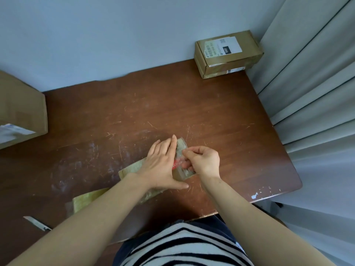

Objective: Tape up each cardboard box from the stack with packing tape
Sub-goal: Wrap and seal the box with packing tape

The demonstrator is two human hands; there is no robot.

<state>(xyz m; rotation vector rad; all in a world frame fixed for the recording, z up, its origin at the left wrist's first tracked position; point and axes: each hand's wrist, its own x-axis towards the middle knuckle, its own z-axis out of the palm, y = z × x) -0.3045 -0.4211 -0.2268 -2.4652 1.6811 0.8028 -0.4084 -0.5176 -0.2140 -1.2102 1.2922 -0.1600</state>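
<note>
A small flat cardboard box (132,167) wrapped in glossy clear tape lies on the brown wooden table (172,104), near the front edge. My left hand (163,162) lies flat on top of it with straight fingers, pressing it down. My right hand (203,160) is at the box's right end, with thumb and fingers pinching the tape (181,150) there. A red mark shows on the box between my hands. The tape roll is not in sight.
A taped cardboard box with a white shipping label (228,52) stands at the back right corner against the wall. A larger box (21,110) sits at the left edge. A utility knife (37,223) lies front left. Grey curtains (317,83) hang right.
</note>
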